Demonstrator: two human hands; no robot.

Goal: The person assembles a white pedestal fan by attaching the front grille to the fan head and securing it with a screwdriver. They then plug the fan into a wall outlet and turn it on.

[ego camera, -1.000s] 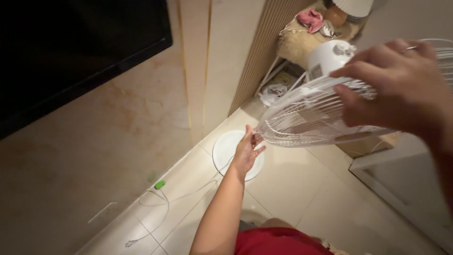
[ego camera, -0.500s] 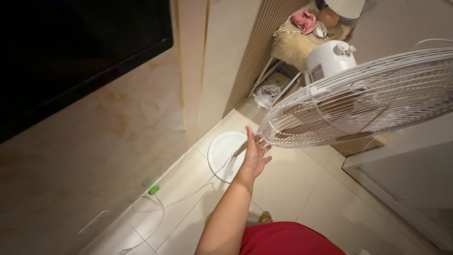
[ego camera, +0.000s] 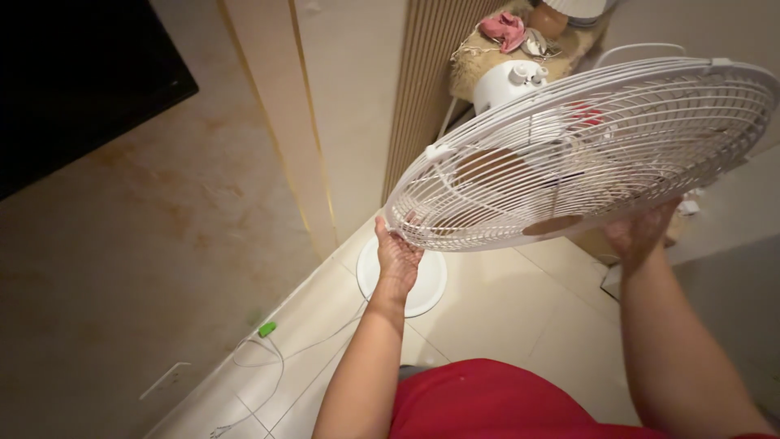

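Nearest me, my left hand [ego camera: 398,258] cups the lower-left rim of the white fan grille [ego camera: 581,154], fingers curled against the wire. My right hand [ego camera: 642,232] props the opposite edge from beneath; its grip is probably loose, though mostly hidden. The grille is still on the fan. Beyond, the round base [ego camera: 422,284] and motor housing [ego camera: 508,81].

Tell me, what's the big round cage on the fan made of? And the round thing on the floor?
The fan cage looks like thin metal wire coated glossy white: fine ribs you can see through, though it could be plastic. The round base on the floor looks like smooth white plastic, with a soft even shine.
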